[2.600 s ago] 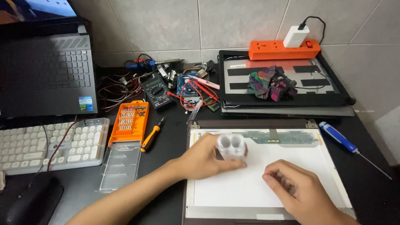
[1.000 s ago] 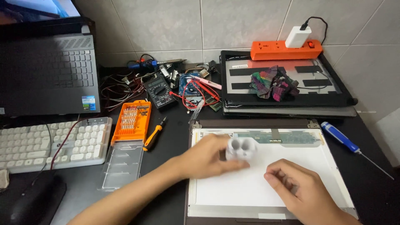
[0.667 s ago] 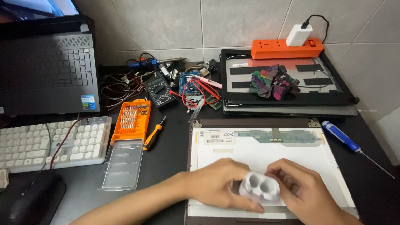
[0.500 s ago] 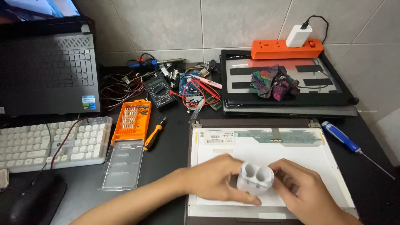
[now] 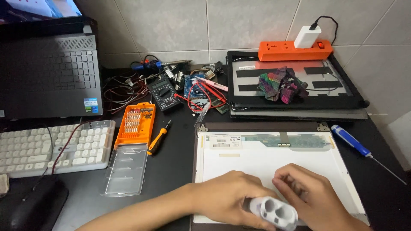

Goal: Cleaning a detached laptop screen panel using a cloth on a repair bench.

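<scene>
We are gripping a small white holder with two round wells (image 5: 275, 211) in our left hand (image 5: 229, 197), fingers closed around it, low over the near edge of the bare laptop screen panel (image 5: 265, 160). Our right hand (image 5: 310, 194) is curling beside it, fingertips touching the holder; we cannot tell whether they are pinching anything. We seem to be handling small parts from the panel, so any next move calls for a steady, level holder.

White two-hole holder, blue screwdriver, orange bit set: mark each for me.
White two-hole holder (image 5: 275, 211), head view, top face.
Blue screwdriver (image 5: 350, 140), head view, handle.
Orange bit set (image 5: 135, 120), head view, tray middle.
</scene>
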